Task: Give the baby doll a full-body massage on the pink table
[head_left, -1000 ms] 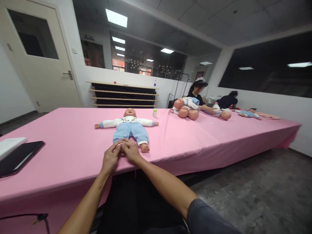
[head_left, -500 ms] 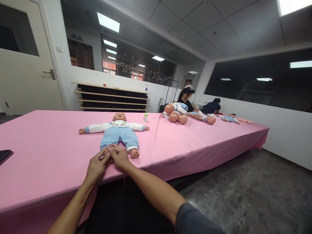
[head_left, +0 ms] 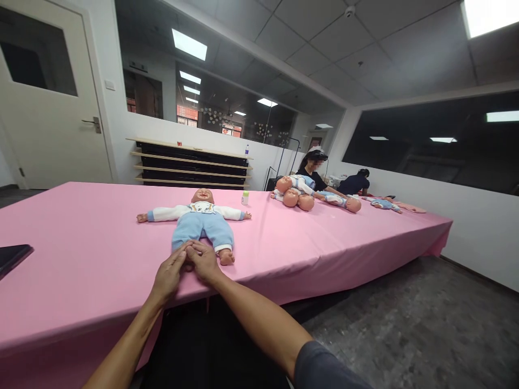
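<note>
A baby doll [head_left: 203, 216] in a white top and light blue trousers lies on its back, arms spread, feet toward me. My left hand [head_left: 169, 273] and my right hand [head_left: 204, 263] are closed together around the doll's foot on the left of the view. Their fingertips meet over the trouser cuff, and most of that foot is hidden by them. The doll's other foot [head_left: 227, 256] lies bare beside my right hand. Beyond the doll's outstretched arm stands a small white bottle with a green cap [head_left: 245, 198].
A pink cloth [head_left: 279, 243] covers the long table. Several dolls [head_left: 298, 194] are piled farther right, with others lying beyond. Two people [head_left: 311, 167] are at the far side and end. A dark flat device [head_left: 14, 258] lies at the left edge.
The view has shifted slightly, so everything sits a little farther right. Both hands stay at the doll's foot, with the fingers and thumbs slightly changed in position.
</note>
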`<move>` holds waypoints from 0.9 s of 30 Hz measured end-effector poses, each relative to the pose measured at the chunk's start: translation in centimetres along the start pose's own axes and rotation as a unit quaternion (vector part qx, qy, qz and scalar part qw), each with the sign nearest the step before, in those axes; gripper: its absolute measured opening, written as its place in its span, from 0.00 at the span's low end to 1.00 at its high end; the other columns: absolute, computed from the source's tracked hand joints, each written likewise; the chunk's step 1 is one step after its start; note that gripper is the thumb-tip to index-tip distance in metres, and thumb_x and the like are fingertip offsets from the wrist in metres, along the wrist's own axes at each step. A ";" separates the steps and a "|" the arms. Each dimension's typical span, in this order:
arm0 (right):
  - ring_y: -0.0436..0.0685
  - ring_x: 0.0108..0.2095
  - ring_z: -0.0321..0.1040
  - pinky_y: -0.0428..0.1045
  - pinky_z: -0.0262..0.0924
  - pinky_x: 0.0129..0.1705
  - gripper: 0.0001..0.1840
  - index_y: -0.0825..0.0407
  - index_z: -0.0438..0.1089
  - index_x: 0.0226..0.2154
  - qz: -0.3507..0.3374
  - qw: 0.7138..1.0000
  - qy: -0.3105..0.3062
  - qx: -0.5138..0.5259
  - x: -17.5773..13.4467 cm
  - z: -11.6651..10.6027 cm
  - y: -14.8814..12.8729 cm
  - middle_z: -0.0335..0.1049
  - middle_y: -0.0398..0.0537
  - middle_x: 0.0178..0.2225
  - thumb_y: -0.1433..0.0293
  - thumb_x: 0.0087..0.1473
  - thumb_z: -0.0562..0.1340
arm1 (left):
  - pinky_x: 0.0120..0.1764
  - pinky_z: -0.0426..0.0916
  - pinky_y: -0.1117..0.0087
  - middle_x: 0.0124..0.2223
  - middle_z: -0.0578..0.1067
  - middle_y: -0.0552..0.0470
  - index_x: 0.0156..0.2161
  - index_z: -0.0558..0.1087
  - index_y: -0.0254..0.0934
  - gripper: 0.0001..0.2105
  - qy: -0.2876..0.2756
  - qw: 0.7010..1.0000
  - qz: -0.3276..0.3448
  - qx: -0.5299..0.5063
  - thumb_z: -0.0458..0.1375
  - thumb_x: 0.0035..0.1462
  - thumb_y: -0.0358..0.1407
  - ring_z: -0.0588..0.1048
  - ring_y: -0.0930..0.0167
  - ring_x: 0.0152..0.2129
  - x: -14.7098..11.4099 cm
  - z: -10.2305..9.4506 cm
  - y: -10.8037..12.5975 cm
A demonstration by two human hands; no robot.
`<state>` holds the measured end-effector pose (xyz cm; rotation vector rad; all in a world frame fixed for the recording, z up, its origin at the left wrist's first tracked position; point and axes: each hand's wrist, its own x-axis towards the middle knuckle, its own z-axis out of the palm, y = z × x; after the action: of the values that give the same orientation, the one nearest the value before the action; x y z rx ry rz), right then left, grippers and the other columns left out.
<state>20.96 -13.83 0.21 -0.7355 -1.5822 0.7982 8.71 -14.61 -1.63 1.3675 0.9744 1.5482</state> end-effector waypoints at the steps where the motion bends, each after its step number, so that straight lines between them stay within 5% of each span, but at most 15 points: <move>1: 0.55 0.48 0.67 0.49 0.61 0.52 0.20 0.52 0.75 0.39 0.005 1.000 0.006 0.000 0.1 0.0 0.0 0.72 0.50 0.47 0.56 0.61 0.55 | 0.54 0.66 0.55 0.56 0.72 0.43 0.53 0.72 0.34 0.30 -0.018 1.000 -0.004 0.003 0.59 0.51 0.52 0.68 0.58 0.54 0.1 0.0 0.0; 5: 0.54 0.39 0.68 0.48 0.64 0.44 0.23 0.53 0.73 0.33 0.019 1.000 0.021 -0.012 0.1 0.1 0.2 0.72 0.50 0.38 0.55 0.63 0.51 | 0.61 0.57 0.57 0.62 0.65 0.45 0.59 0.67 0.39 0.32 -0.087 0.995 0.014 0.039 0.63 0.48 0.44 0.62 0.59 0.60 0.4 0.1 -0.4; 12: 0.56 0.44 0.67 0.52 0.61 0.50 0.17 0.47 0.65 0.51 -0.002 0.996 0.017 -0.083 -0.6 0.5 -0.4 0.70 0.49 0.45 0.61 0.63 0.52 | 0.63 0.51 0.58 0.66 0.59 0.47 0.64 0.58 0.43 0.31 -0.071 0.989 0.070 0.106 0.56 0.55 0.37 0.60 0.64 0.62 0.6 0.9 -0.2; 19: 0.57 0.42 0.68 0.53 0.62 0.48 0.13 0.47 0.66 0.45 -0.008 0.998 0.044 -0.050 -0.7 0.5 -0.5 0.69 0.49 0.41 0.59 0.61 0.54 | 0.61 0.57 0.59 0.63 0.64 0.46 0.63 0.61 0.40 0.28 -0.076 0.981 0.081 0.158 0.53 0.57 0.36 0.65 0.63 0.59 0.7 1.1 0.8; 27: 0.56 0.36 0.67 0.52 0.64 0.40 0.11 0.47 0.67 0.37 0.008 0.999 0.050 -0.004 -0.5 0.7 0.2 0.67 0.46 0.34 0.58 0.59 0.56 | 0.62 0.56 0.59 0.62 0.65 0.46 0.61 0.65 0.40 0.26 -0.081 0.990 0.055 0.102 0.56 0.56 0.39 0.64 0.63 0.60 0.8 0.6 -0.9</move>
<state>20.37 -14.24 -0.30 -0.7825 -1.4916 0.7555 9.29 -13.50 -2.07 1.6874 0.9923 1.4214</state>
